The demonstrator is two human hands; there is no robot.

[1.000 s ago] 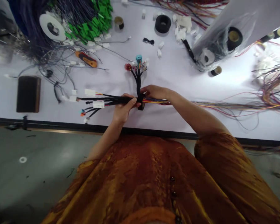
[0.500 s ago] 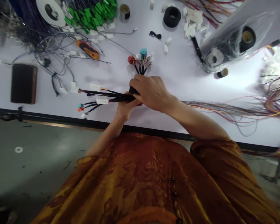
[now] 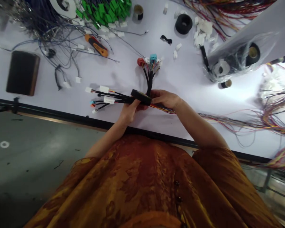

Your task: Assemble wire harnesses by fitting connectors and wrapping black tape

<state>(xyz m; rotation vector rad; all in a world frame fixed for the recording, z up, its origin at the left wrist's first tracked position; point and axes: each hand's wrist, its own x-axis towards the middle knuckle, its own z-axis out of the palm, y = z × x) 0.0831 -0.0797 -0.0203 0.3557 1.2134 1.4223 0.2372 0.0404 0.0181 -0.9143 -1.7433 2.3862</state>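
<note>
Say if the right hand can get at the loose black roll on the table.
Likely yes: just small white pieces lie between the right hand and the loose black roll, though that hand's fingers are at the wire harness.

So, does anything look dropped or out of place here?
Yes: a white ring and dark scraps lie on the floor, to the left. They look odd, perhaps dropped, since the wire harness and other parts are at the table.

A black branching wire harness [image 3: 149, 84] spans the frame's centre, over a white tabletop [image 3: 190, 79]. A dark rectangular case [image 3: 22, 73] lies far left (orange-black elongated cutter [image 3: 96, 45], upper left).
</note>
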